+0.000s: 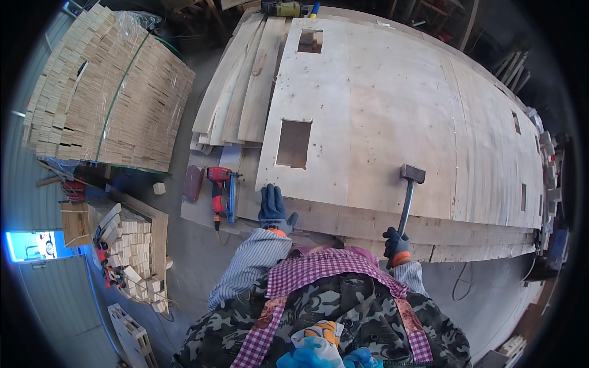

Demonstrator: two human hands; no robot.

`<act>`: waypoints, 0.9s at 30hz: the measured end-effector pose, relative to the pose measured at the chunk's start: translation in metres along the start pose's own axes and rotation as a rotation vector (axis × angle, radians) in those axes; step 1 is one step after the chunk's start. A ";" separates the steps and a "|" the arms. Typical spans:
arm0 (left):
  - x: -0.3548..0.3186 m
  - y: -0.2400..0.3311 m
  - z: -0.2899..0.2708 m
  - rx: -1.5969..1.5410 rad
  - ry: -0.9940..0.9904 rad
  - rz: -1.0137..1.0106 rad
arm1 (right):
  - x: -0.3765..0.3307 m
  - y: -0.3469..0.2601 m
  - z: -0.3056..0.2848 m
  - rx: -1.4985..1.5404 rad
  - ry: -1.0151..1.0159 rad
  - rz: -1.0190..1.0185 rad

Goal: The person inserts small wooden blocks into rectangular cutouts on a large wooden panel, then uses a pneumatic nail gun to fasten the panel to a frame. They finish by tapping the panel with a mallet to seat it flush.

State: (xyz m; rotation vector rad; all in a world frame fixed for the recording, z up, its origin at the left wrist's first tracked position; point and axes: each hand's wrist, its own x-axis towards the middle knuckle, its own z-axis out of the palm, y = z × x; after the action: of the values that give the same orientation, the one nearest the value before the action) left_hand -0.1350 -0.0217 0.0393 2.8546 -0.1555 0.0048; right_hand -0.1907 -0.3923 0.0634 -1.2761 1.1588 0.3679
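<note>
My left hand (274, 208) lies flat on the near edge of the plywood sheet (380, 116), gloved fingers spread and holding nothing, just below the rectangular cutout (293, 143). My right hand (396, 244) is wrapped tight round the handle of the hammer (410, 190), whose head hovers over the sheet's near edge — above the boards (466, 236) stacked beneath. To strike well, I judge I should keep the left palm pressing the sheet down, well clear of the head, and let the hammer fall square so the face lands flat. The red nail gun (218, 190) rests just left of my left hand — within reach.
</note>
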 end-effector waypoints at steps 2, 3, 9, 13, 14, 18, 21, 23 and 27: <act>-0.001 -0.002 0.002 -0.021 0.036 0.018 | 0.007 0.009 0.003 -0.024 -0.013 0.069; -0.001 -0.004 0.002 -0.013 0.024 0.025 | 0.009 0.012 0.004 -0.046 -0.008 0.086; 0.002 -0.011 0.001 -0.023 -0.017 0.012 | 0.013 0.016 0.010 -0.045 -0.008 0.084; 0.000 -0.012 0.006 -0.048 0.078 0.033 | 0.018 0.022 0.011 -0.020 0.015 0.094; 0.000 -0.012 0.007 -0.045 0.070 0.009 | 0.019 0.024 0.010 -0.011 0.016 0.108; -0.001 -0.014 0.007 -0.057 0.082 0.006 | 0.023 0.027 0.009 -0.005 -0.033 0.106; 0.001 -0.017 0.009 -0.045 0.134 0.031 | 0.026 0.026 0.011 0.016 -0.010 0.101; 0.001 -0.019 0.011 -0.065 0.149 0.036 | 0.023 0.025 0.014 0.013 0.005 0.098; 0.000 -0.024 0.013 -0.104 0.162 0.036 | 0.008 0.023 0.023 -0.027 0.099 -0.013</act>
State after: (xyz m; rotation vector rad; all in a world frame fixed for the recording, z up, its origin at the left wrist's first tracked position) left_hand -0.1328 -0.0025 0.0198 2.7325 -0.1684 0.2278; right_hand -0.1940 -0.3676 0.0405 -1.3370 1.2323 0.3147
